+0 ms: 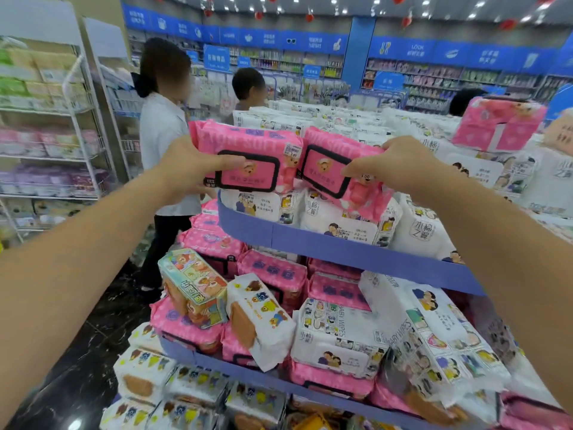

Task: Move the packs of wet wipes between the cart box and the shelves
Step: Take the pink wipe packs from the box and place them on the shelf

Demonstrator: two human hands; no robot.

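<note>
I hold two pink packs of wet wipes side by side above the top tier of a purple display shelf (310,240). My left hand (189,162) grips the left pink pack (248,150) at its left end, thumb on the black-framed lid. My right hand (393,164) pinches the right pink pack (335,169) at its right side. Both packs hover just over the white wipes packs (341,218) stacked on that tier. No cart box is in view.
The lower tiers hold pink, white and cartoon-printed packs (260,318) piled loosely. Two people (164,125) stand beyond the display at left. A wire rack of goods (55,144) lines the left aisle over a dark floor. More pink packs (496,125) sit at far right.
</note>
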